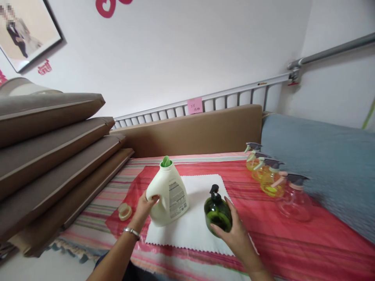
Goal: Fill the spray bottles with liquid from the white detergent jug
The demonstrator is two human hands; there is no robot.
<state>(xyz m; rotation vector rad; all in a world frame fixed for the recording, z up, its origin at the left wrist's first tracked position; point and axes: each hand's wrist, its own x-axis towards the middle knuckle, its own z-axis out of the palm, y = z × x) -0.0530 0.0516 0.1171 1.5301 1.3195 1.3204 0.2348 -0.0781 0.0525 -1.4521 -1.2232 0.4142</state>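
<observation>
A large white detergent jug with a green spout stands uncapped on a white cloth. My left hand is closed around its handle, some fingers hidden inside the grip hole. To the right, a dark green pump bottle with a black pump head is on the same cloth, or just above it; I cannot tell which. My right hand grips that bottle from its right side, thumb across the front. A pale round cap lies left of the jug, near my left wrist.
Several spray bottles, yellow and pink, line the right side of the red sheet. A stack of brown cushions rises at the left. A blue-grey covered block borders the right; a brown padded board stands behind, before a radiator.
</observation>
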